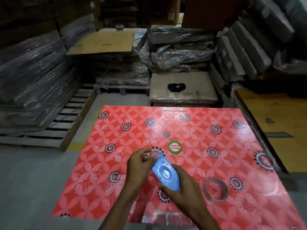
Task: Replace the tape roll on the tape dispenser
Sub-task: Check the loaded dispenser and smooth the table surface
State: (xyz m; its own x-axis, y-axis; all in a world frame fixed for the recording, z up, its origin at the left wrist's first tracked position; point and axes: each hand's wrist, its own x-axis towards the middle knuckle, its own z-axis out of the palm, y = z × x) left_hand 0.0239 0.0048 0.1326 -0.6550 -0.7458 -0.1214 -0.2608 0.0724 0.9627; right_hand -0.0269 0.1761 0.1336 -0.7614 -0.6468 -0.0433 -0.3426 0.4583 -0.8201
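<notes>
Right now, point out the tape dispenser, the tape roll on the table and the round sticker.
tape dispenser (pixel 165 173): head view, on its round hub.
tape roll (pixel 206 185): head view, on the ring's left wall.
round sticker (pixel 174 147): head view, on its red label.

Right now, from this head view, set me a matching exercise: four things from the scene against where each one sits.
Things:
1. blue tape dispenser
2. brown tape roll
3. round Patelsa sticker
4. black object

Places:
A. lying flat on the red table, to the right of the hands
B. on the wrapped cardboard stack beyond the table
C. held above the table in the right hand, with the left hand at its far tip
D. stuck on the tabletop just beyond the hands

Pairs: 1-C, 2-A, 3-D, 4-B
</notes>
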